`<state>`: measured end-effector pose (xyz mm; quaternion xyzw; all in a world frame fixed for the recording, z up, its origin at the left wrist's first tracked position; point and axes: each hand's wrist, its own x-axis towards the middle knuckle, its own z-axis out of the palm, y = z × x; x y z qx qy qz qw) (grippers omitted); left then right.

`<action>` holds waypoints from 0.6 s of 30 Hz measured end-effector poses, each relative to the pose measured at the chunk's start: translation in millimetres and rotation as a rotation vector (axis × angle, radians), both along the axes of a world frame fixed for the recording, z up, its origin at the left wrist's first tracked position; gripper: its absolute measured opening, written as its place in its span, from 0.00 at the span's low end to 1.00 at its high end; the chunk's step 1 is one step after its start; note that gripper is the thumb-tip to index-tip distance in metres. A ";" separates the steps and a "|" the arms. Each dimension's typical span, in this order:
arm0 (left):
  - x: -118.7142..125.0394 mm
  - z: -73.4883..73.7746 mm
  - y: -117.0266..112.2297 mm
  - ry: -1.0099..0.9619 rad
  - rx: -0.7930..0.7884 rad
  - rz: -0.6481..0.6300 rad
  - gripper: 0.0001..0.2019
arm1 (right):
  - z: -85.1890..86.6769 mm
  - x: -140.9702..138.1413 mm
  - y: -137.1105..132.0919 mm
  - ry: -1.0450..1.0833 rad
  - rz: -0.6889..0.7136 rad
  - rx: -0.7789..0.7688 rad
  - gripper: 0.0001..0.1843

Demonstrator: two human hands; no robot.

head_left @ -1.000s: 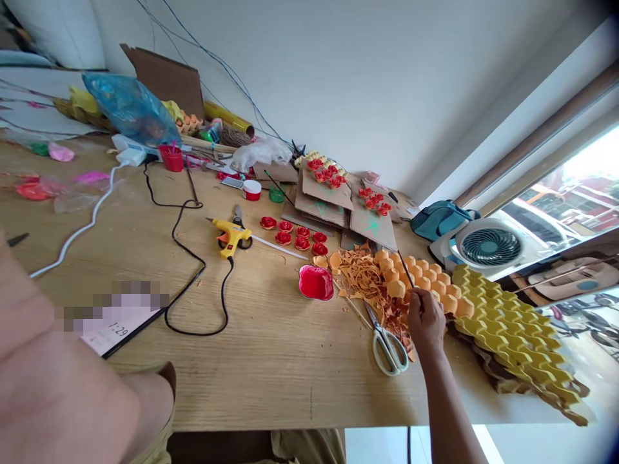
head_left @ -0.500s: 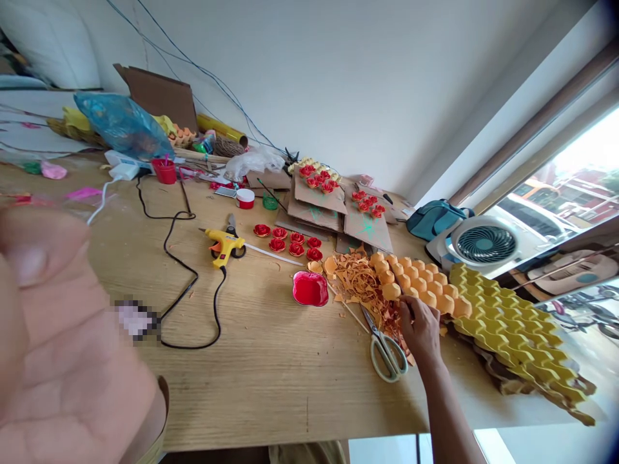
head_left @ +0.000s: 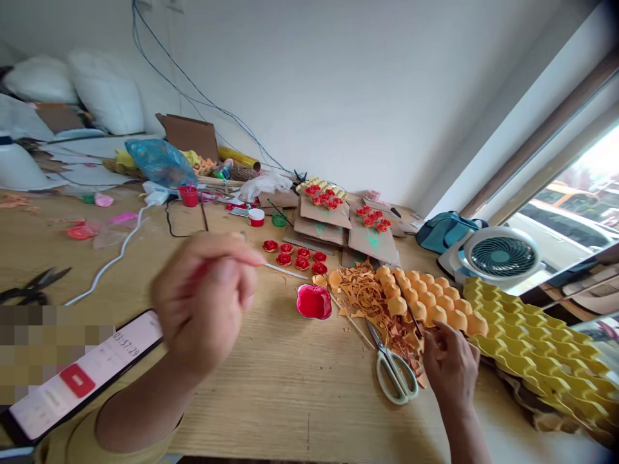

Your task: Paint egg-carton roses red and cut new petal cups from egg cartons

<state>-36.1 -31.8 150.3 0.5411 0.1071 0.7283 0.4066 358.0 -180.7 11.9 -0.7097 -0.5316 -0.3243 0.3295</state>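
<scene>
Plainly, a thin dark stick (head_left: 414,319) was right of centre in the frame, slanted along the near edge of the orange egg tray (head_left: 435,298). I recorded the right hand (head_left: 451,361) closed, gripping the stick between thumb and fingers. The left hand (head_left: 206,303) was raised left of centre, fingers curled inward; I could not tell whether they enclosed anything. Left of the stick I noted a heap of orange scraps (head_left: 355,289), with pale-handled scissors (head_left: 396,380) below it. At mid-frame I found a red-coated cup (head_left: 314,302) and, above it, seven red flowers (head_left: 302,263) in two rows. Cardboard sheets (head_left: 322,228) lay at upper centre. I located the yellow egg tray (head_left: 536,338) at lower right, a white fan (head_left: 503,253) above it, and a phone (head_left: 91,377) at lower left.
</scene>
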 end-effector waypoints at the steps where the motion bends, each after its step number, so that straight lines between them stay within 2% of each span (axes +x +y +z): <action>1: 9.2 -2.0 7.3 0.061 0.043 -0.028 0.11 | 2.1 -6.2 -3.5 0.033 -0.005 0.053 0.24; 2: 17.8 -7.1 12.7 0.126 0.009 -0.086 0.15 | 4.9 -15.0 -5.8 0.085 -0.002 0.105 0.23; 4: 34.3 -24.2 18.6 0.244 -0.205 -0.263 0.21 | 13.2 -42.5 -5.4 0.266 0.045 0.134 0.22; 6: 51.9 -45.6 20.1 0.247 -0.425 -0.500 0.20 | 24.7 -83.7 1.5 0.404 0.187 0.111 0.20; 7: 61.4 -56.1 19.4 0.217 -0.531 -0.622 0.20 | 30.9 -108.4 6.9 0.404 0.278 0.141 0.20; 8: 71.1 -65.7 17.5 0.190 -0.651 -0.746 0.21 | 37.0 -134.4 13.4 0.371 0.387 0.140 0.20; 10: 89.3 -80.8 9.4 0.114 -0.824 -0.904 0.28 | 47.2 -183.2 28.0 0.220 0.648 0.053 0.26; 12: 102.0 -89.1 -5.2 0.113 -0.858 -1.036 0.33 | 53.9 -215.3 42.7 -0.039 0.887 -0.148 0.31; 14: 106.3 -90.2 -24.8 0.173 -0.784 -1.172 0.35 | 57.0 -219.6 54.6 -0.183 0.982 -0.188 0.31; 16: 103.1 -84.8 -45.4 0.160 -0.749 -1.167 0.34 | 57.8 -196.6 62.4 -0.130 0.890 -0.261 0.32; 18: 97.2 -75.4 -62.2 0.135 -0.712 -1.176 0.37 | 57.6 -160.7 66.1 0.022 0.732 -0.207 0.32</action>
